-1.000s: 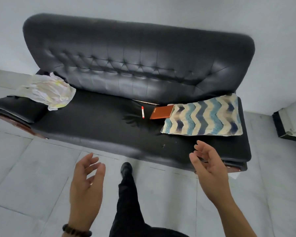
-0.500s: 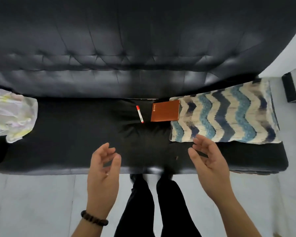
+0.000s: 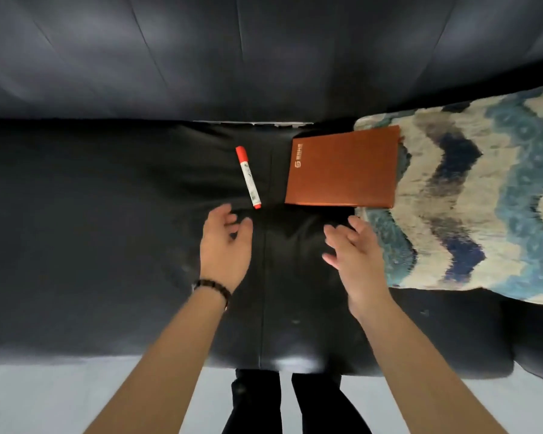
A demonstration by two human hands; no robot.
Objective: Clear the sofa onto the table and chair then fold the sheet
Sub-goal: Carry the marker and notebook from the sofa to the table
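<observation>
The black sofa (image 3: 107, 245) lies under both grips. The zigzag cloth (image 3: 483, 198) lies just to the right of the right grip (image 3: 355, 258). The brown notebook (image 3: 342, 167) lies just past that grip, with one edge on the cloth. Both grips are loose, fingers a bit bent, and hold nothing. The red and white marker (image 3: 249, 177) lies just past the left grip (image 3: 224, 249), not touching it.

my left hand (image 3: 224, 245): now reaches centre frame, just below the marker (image 3: 248, 177)
my right hand (image 3: 353, 255): now nears the notebook (image 3: 342, 167)
</observation>
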